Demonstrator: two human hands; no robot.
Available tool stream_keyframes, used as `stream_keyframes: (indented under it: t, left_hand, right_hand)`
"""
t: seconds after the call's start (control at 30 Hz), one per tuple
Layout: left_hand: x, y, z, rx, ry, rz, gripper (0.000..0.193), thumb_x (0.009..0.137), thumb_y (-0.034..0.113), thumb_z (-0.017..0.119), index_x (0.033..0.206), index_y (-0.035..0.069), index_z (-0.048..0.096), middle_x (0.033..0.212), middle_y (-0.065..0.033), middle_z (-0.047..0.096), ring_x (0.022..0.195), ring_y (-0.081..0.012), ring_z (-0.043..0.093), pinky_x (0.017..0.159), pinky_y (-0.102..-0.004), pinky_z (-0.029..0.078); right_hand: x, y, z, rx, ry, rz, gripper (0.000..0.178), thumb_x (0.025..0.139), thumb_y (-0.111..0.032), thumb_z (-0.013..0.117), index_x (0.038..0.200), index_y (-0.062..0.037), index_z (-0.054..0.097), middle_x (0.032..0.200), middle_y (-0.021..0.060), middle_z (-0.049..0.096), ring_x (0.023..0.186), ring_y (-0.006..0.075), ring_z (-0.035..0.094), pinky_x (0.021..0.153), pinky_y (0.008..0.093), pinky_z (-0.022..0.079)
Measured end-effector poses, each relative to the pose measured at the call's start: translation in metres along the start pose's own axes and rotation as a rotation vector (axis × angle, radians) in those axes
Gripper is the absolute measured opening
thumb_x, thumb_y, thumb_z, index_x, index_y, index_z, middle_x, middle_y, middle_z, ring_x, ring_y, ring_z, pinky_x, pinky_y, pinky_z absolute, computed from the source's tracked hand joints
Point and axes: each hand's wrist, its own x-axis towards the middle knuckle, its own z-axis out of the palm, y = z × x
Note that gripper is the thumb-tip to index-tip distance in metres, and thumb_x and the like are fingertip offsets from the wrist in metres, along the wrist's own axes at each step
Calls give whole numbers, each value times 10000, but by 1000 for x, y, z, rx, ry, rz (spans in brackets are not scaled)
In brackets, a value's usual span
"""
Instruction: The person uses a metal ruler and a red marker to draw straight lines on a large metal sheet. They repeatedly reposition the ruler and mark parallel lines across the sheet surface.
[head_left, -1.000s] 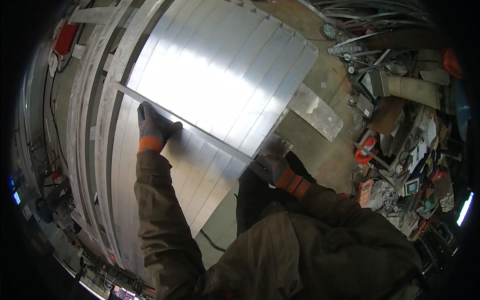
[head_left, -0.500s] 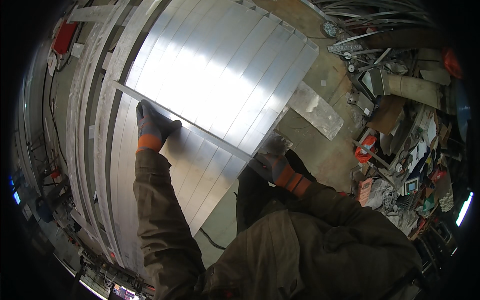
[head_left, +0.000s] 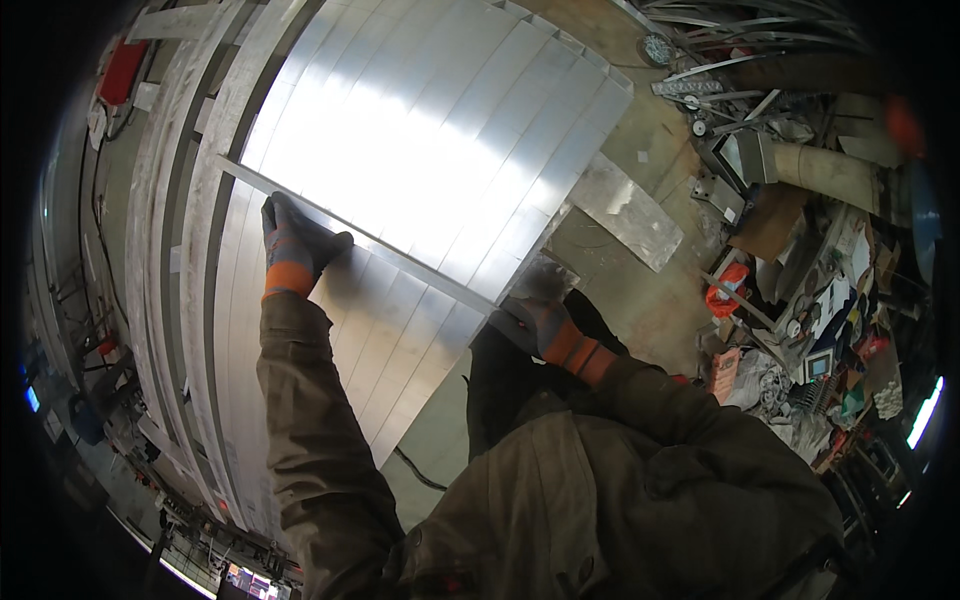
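Observation:
A long, thin metal bar (head_left: pixel 400 259) lies slantwise across a row of shiny metal panels (head_left: pixel 440 165). My left hand (head_left: pixel 296 245), in a grey and orange glove, rests against the near side of the bar toward its left end. Its thumb is spread well away from the fingers, which reach up to the bar's edge. At the panels' right edge my right hand (head_left: pixel 538 330), gloved alike, is closed around the bar's near right end. The fingertips there are partly hidden by the hand itself.
Long metal beams (head_left: pixel 210 190) run along the left side of the panels. A loose metal sheet (head_left: pixel 630 212) lies on the floor to the right. Farther right stands a cluttered bench with a red-orange bag (head_left: pixel 727 290), tools and scraps. Thin metal strips (head_left: pixel 770 60) are piled at the far right.
The whole view has shifted slightly, with everything a little further left. Both hands keep their places on the bar, and the bar has not visibly moved on the panels.

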Motion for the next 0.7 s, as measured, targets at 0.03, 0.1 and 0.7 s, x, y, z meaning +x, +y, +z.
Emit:
stream_keyframes:
  t: [0.03, 0.1, 0.7]
  left_hand:
    - [-1, 1, 1, 1, 21, -7, 1609, 729, 624, 1025, 1833, -104, 109, 1905, -250, 258, 1787, -371, 164, 1481, -394, 185]
    - [-4, 2, 1, -17, 56, -13, 1604, 723, 593, 1041, 1833, -100, 113, 1901, -250, 260, 1782, -370, 181, 1480, -395, 199]
    - [-7, -1, 4, -108, 63, 4, 1554, 760, 520, 1055, 1836, -91, 115, 1914, -240, 244, 1795, -361, 157, 1480, -406, 191]
  right_hand:
    - [0, 0, 0, 3, -11, 19, 344, 1111, -368, 807, 939, -79, 738, 859, 187, 730, 767, 411, 711, 691, 510, 555]
    - [0, 1, 2, -1, -21, 40, 350, 1116, -378, 799, 945, -80, 737, 872, 191, 736, 784, 421, 715, 700, 518, 556]
    - [-1, -4, 0, 175, -85, 165, 274, 1154, -354, 747, 1229, -94, 787, 1090, 193, 813, 991, 413, 792, 868, 485, 633]
